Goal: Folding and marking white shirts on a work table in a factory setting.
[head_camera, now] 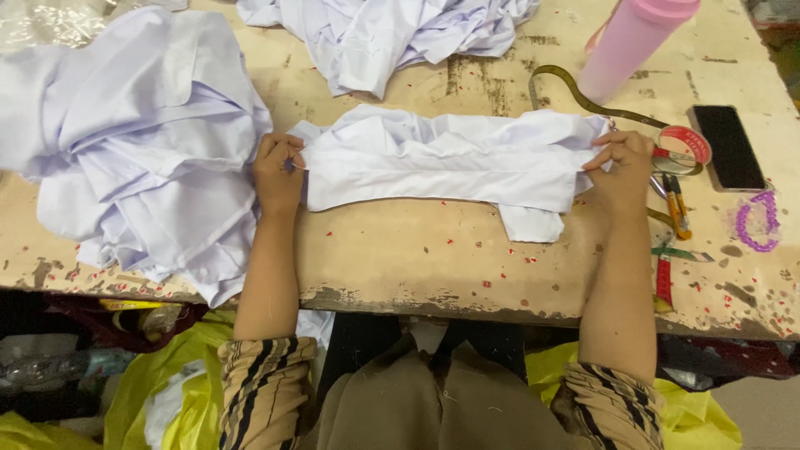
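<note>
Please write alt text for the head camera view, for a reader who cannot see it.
Seen from above, a person's left hand and right hand hold the two ends of a folded white garment piece stretched flat on a worn wooden table. A pile of white cloth lies at left; a pink bottle, black phone and tape roll at right.

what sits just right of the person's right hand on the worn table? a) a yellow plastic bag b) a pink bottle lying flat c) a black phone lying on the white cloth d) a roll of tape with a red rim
d: the roll of tape with a red rim lies right beside the right hand, which pinches the end of the folded white cloth strip.
</note>
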